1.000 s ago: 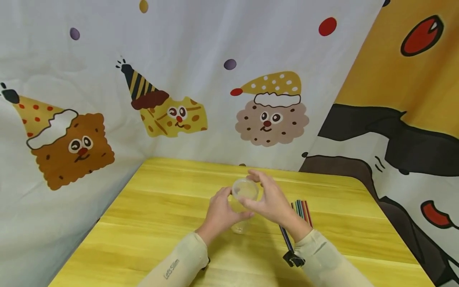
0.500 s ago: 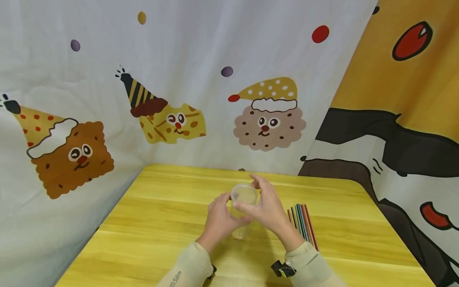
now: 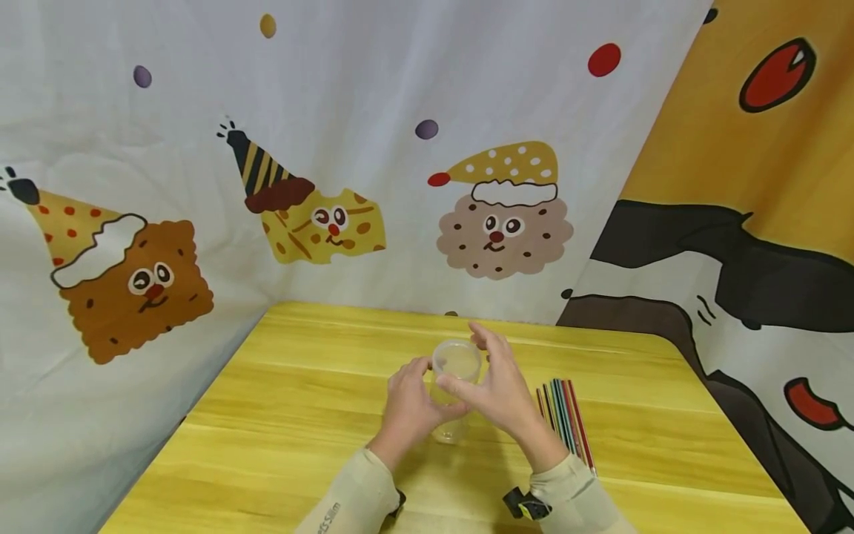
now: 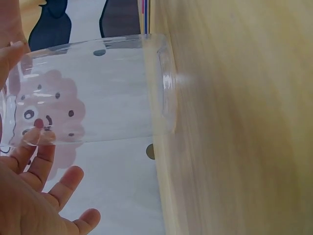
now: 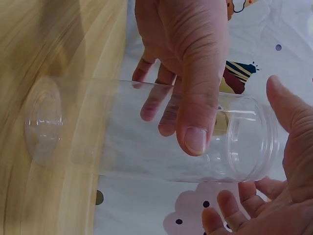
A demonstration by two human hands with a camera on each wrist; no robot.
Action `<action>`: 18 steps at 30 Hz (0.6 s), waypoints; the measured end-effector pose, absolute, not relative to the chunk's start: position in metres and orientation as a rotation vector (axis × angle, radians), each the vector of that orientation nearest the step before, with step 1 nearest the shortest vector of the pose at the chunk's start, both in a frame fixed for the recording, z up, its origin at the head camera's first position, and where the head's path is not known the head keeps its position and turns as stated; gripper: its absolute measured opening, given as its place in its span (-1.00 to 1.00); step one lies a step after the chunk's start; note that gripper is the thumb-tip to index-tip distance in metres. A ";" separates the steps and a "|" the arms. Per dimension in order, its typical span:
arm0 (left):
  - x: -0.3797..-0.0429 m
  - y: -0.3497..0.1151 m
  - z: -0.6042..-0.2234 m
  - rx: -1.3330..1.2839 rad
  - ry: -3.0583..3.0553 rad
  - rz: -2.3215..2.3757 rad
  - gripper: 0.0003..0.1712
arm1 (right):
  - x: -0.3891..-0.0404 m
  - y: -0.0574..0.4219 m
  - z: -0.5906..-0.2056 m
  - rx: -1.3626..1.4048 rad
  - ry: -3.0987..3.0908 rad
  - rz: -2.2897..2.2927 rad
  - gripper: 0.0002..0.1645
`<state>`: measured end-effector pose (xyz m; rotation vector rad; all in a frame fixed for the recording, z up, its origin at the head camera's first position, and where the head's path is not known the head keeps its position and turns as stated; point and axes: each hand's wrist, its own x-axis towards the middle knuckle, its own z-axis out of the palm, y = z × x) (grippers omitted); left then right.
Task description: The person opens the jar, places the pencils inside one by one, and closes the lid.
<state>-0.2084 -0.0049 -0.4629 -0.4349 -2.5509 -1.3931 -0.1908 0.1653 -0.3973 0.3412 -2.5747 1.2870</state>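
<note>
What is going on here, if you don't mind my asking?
Someone's left grip is holding a clear plastic jar upright, while their right grip is open around its top; whether it touches there is unclear. Some slim coloured sticks lie on the wood-grain table, over to the person's right.

Fingers [image 4: 43, 159] touch the side of a clear jar [image 4: 112, 93].

Between left hand [image 3: 408, 406] and right hand [image 3: 502, 387] is 1 jar [image 3: 457, 359], with sticks [image 3: 565, 417] to its right on the table [image 3: 300, 423].
</note>
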 end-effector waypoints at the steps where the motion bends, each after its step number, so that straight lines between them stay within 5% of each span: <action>1: -0.209 -0.005 -0.463 -0.436 -2.554 -1.385 -0.11 | -0.190 0.165 -0.398 0.325 -2.577 1.281 0.25; 18: -0.208 -0.003 -0.463 -0.419 -2.546 -1.378 -0.14 | -0.189 0.167 -0.399 0.369 -2.549 1.312 0.13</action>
